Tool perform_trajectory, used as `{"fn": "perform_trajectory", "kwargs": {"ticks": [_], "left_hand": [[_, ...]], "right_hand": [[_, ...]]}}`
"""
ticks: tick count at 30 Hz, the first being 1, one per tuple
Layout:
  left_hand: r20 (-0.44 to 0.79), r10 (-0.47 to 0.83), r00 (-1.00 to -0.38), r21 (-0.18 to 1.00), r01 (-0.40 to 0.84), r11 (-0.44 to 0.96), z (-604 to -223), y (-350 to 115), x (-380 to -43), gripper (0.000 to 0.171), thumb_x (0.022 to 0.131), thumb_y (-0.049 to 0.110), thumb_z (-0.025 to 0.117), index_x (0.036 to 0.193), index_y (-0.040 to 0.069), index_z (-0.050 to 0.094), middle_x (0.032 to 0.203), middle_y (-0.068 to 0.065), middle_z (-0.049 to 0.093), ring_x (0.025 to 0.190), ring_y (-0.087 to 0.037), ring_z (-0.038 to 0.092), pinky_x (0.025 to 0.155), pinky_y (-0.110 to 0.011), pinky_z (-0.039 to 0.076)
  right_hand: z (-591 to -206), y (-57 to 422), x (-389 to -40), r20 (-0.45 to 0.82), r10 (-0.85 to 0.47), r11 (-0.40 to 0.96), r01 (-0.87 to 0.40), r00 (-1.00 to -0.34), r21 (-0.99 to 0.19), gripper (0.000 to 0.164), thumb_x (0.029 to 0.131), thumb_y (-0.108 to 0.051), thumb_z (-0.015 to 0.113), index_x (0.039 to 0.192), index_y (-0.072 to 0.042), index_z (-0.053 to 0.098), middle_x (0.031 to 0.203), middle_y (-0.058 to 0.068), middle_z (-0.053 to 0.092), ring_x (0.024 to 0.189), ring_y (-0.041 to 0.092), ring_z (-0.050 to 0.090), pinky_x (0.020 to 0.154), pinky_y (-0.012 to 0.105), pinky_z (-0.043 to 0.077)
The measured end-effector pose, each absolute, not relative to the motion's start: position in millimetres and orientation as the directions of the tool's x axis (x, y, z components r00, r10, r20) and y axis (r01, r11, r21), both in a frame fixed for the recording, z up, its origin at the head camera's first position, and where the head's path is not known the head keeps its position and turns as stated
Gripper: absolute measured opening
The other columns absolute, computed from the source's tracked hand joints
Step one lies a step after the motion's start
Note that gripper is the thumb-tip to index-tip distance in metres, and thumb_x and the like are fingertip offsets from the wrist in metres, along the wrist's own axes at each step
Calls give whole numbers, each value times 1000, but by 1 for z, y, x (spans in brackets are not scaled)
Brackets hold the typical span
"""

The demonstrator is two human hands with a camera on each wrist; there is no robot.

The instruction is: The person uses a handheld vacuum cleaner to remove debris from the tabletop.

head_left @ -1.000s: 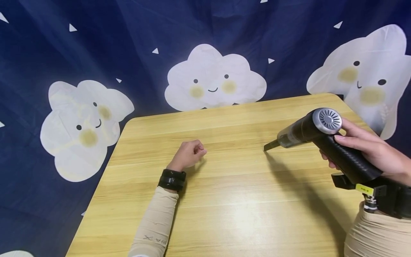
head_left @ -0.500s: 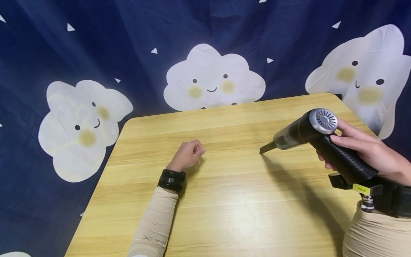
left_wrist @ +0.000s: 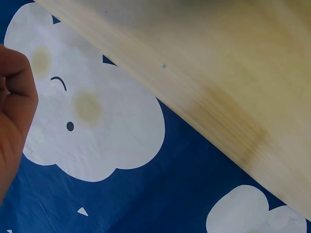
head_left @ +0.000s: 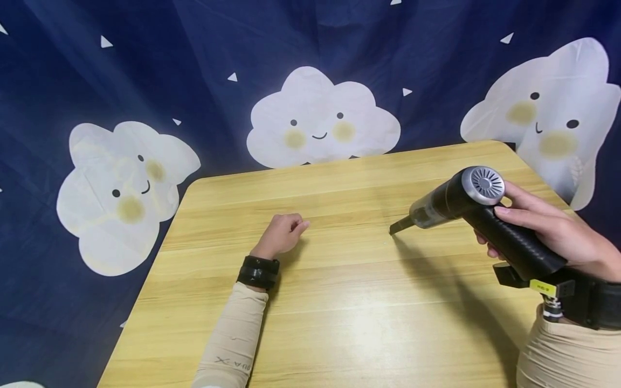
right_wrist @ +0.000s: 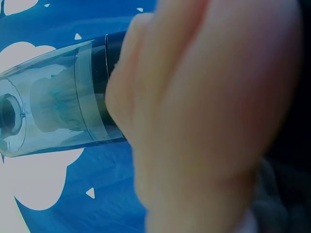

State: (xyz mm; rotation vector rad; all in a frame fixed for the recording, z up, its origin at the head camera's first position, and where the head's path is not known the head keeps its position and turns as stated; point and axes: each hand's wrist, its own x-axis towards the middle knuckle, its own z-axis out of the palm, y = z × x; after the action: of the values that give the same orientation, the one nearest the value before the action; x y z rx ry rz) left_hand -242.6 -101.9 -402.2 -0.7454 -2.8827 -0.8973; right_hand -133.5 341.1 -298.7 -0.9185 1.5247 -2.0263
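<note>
My right hand point(head_left: 550, 226) grips the black handle of a handheld vacuum cleaner point(head_left: 451, 196) with a silver vented end cap. Its narrow nozzle point(head_left: 400, 224) points down and left, with the tip close over the wooden table point(head_left: 301, 323). A few tiny pale specks point(head_left: 385, 243) lie just beside that tip. In the right wrist view the clear dust cup point(right_wrist: 53, 102) shows a pale filter and bluish bits inside; blurred fingers fill the middle. My left hand point(head_left: 280, 235) rests on the table, holding nothing, its fingers loosely curled.
A dark blue curtain point(head_left: 208, 70) with smiling white clouds hangs behind the table's far edge. One small bluish speck point(left_wrist: 164, 66) shows on the tabletop in the left wrist view. The vacuum's long shadow crosses the table's right half.
My right hand has moved the vacuum slightly left and toward me, bringing the nozzle tip nearer the specks. The left hand has stayed almost still.
</note>
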Motion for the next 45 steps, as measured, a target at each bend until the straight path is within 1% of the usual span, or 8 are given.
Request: {"fn": "perform_trajectory", "kwargs": {"ticks": [3,5,12,23,29,33,40,45], "left_hand": [[149,429,-891,521,439,732,-403,-102,-243,19,96,15,57,78,9,59,59,0,46,54,-16,42,55,-28,37],[130,420,-898,527,422,738,-403,-102,-242,13,95,15,58,84,9,60,62,-1,51,56,-16,45,56,-29,39],[127,413,-902,543,411,732,-403,-103,-241,25,95,24,59,74,12,52,60,1,45,57,-16,44,61,-30,39],[120,408,-905,564,401,722,-403,-102,-241,19,93,22,62,77,13,57,63,0,51,59,-17,47,59,-30,41],[112,408,-906,561,397,727,-401,-101,-242,18,93,23,62,79,13,58,64,0,52,60,-16,48,60,-30,42],[115,410,-905,557,401,727,-401,-101,-242,18,93,23,63,79,13,58,64,0,52,59,-17,48,59,-30,42],[119,411,-904,559,404,724,-403,-102,-243,18,93,22,63,78,13,58,63,0,51,59,-16,47,59,-30,41],[122,413,-902,555,407,725,-403,-101,-243,18,92,22,63,78,13,58,63,0,51,58,-16,47,58,-30,41]], "right_hand": [[-298,341,-133,235,-686,-282,-46,-689,-958,52,97,13,5,145,-5,16,101,22,62,83,32,65,69,38,58],[-298,341,-133,229,-685,-272,-49,-691,-961,52,97,12,6,145,-5,16,101,22,62,82,32,65,69,39,58],[-299,341,-133,231,-689,-271,-51,-687,-961,54,97,13,6,147,-7,14,101,22,62,81,33,65,68,39,58],[-298,341,-133,235,-688,-282,-45,-687,-958,53,97,12,6,147,-7,14,101,22,62,82,33,65,68,40,58],[-298,341,-132,240,-687,-302,-31,-685,-953,53,97,12,5,146,-6,15,102,23,61,83,32,65,69,40,58],[-297,340,-132,234,-688,-288,-37,-687,-957,54,97,12,6,147,-7,14,101,23,61,81,34,65,68,40,58],[-296,341,-130,148,-691,-263,55,-708,-963,50,101,7,7,147,-11,16,102,21,62,83,33,66,71,41,58],[-297,339,-131,168,-704,-276,48,-690,-960,49,100,7,6,146,-10,16,101,21,62,81,33,65,71,40,58]]}}
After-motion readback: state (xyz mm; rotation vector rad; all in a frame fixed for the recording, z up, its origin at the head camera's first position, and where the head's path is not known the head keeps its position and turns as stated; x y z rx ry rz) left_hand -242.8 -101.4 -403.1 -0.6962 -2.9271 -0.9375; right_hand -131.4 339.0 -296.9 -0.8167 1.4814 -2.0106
